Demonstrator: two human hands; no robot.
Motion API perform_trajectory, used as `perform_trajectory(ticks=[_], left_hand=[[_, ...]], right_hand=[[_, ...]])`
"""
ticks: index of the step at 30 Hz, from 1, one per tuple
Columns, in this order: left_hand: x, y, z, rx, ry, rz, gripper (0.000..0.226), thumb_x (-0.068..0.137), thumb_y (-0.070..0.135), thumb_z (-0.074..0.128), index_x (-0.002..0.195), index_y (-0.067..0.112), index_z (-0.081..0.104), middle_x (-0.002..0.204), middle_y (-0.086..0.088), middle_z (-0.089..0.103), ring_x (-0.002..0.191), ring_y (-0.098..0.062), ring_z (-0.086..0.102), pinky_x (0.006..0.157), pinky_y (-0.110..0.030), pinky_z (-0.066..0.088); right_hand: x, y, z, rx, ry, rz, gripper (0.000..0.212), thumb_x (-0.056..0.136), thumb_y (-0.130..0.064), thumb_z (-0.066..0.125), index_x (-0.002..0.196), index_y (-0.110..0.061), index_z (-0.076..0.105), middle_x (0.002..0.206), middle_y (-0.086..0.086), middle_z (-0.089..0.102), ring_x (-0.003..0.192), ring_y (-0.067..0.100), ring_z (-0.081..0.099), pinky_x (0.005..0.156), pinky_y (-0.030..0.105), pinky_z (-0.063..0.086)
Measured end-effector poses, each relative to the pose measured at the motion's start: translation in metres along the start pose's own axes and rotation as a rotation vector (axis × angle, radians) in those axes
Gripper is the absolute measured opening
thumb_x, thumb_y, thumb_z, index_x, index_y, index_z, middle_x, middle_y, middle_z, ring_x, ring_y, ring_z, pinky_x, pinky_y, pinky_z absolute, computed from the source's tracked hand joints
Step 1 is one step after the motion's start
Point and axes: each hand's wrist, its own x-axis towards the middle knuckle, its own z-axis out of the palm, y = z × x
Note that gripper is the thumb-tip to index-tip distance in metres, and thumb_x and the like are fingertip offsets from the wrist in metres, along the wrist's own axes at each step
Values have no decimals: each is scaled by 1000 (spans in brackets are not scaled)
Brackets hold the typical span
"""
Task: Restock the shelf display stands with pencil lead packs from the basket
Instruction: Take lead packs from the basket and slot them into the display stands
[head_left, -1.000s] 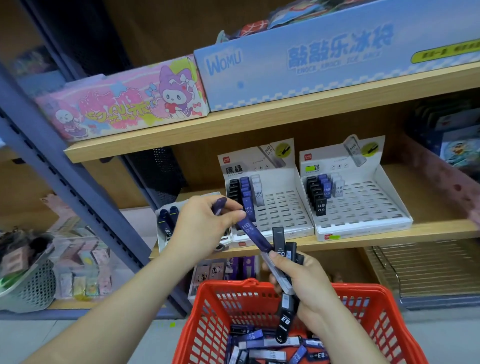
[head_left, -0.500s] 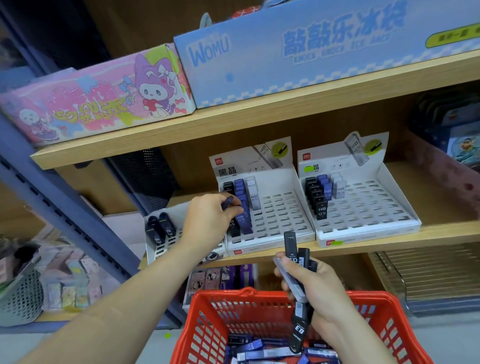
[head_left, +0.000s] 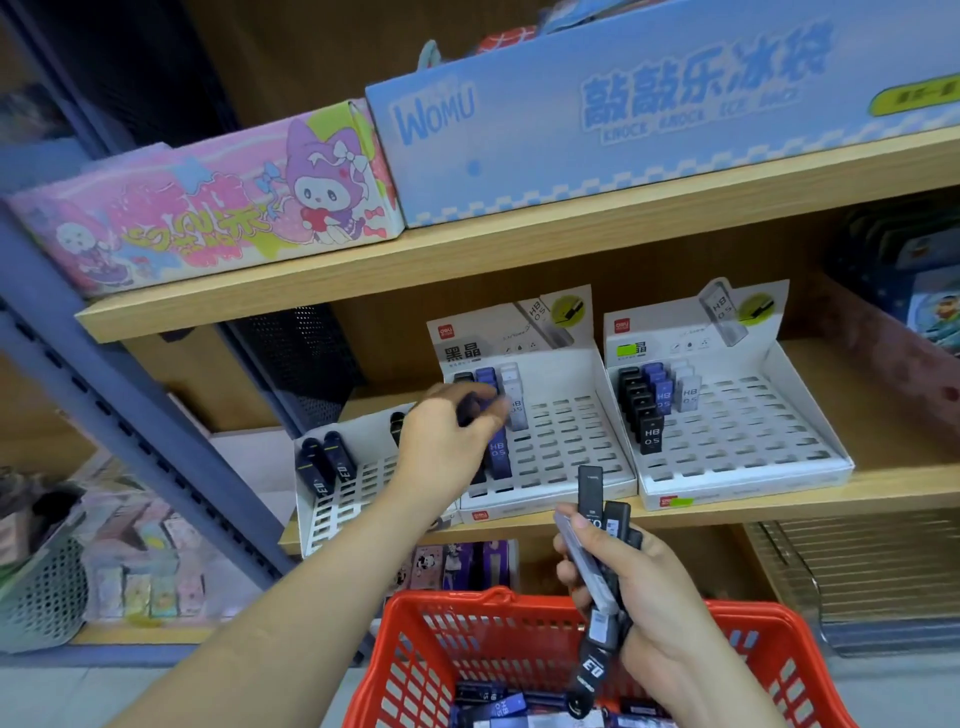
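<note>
Three white slotted display stands sit on the middle shelf: a left stand (head_left: 337, 499), a middle stand (head_left: 566, 447) and a right stand (head_left: 737, 441). Each holds a few upright lead packs at its back left. My left hand (head_left: 447, 441) is over the middle stand, blurred. Its fingertips pinch the top of a blue lead pack (head_left: 497, 453) standing in the second column. Above the red basket (head_left: 519, 629), my right hand (head_left: 644, 592) grips a bundle of several black and grey lead packs (head_left: 592, 499). More loose packs (head_left: 493, 701) lie in the basket.
A pink cartoon box (head_left: 208, 213) and a long blue box (head_left: 649, 104) stand on the upper shelf. A blue metal upright (head_left: 119, 395) slants down the left. A grey mesh basket (head_left: 41, 592) is at lower left and a wire rack (head_left: 857, 566) at lower right.
My left hand drew the blue pack out of the right hand's bundle and carried it up to the middle stand. The right hand stayed over the basket with its bundle.
</note>
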Motion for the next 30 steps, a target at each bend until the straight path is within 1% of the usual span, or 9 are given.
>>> perform_trajectory(ticks=[2,4,7,11,16,19,22,26,30], left_hand=[[-8,11,-8,-557,-29,-255,26,97,36,49,99,14,62,83,-2,61,61,-9,49,51,-20,35],[-19,20,-17,-999,-186,-468,39,100,40,38,100,8,60,78,-8,61,56,-11,42,44,-21,30],[-32,27,-25,-1167,-369,-552,45,100,46,35,98,9,61,78,-8,61,59,-12,42,49,-21,30],[-40,32,-29,-1236,-350,-516,42,98,42,36,94,9,62,76,-8,59,58,-12,43,47,-20,33],[-44,34,-34,-1191,-289,-468,41,100,38,35,94,9,64,74,-5,57,58,-11,46,53,-22,38],[-44,33,-35,-765,-224,-346,47,103,38,30,95,11,67,65,3,60,55,-9,51,53,-24,40],[-43,30,-45,-365,-327,-251,46,100,48,32,98,22,70,58,8,53,50,-9,43,45,-23,32],[-52,33,-60,-550,-501,-434,41,99,37,43,95,14,76,74,-13,67,58,-19,61,51,-22,53],[-68,19,-53,-679,-365,-422,27,94,18,55,90,0,75,71,-16,65,58,-16,59,59,-22,55]], right_hand=[[-2,-2,3,13,-18,1,36,68,-25,74,93,0,73,73,15,68,56,19,60,43,22,45],[-5,-3,9,8,-50,0,34,70,-24,73,94,1,73,73,14,68,54,18,61,43,22,45],[-11,-6,21,-14,-118,-11,30,74,-21,71,95,1,73,71,12,69,51,16,60,43,21,45],[-18,-6,36,3,-210,24,36,73,-21,71,97,6,70,71,12,68,49,14,58,41,20,43],[-23,-8,44,-15,-220,54,25,85,-15,68,96,7,69,67,11,67,48,14,57,41,20,43],[-21,-8,44,-7,-148,14,23,87,-12,67,99,7,69,70,12,68,49,15,59,42,20,44],[-15,-6,38,-36,-53,-63,19,88,-14,67,96,3,70,71,11,70,52,15,60,46,22,46],[-12,-9,31,-56,10,-117,20,89,-17,67,98,0,69,70,5,71,54,12,62,47,21,47],[-12,-12,32,-77,7,-158,20,89,-18,67,98,-1,70,73,6,71,55,9,63,50,18,48]])
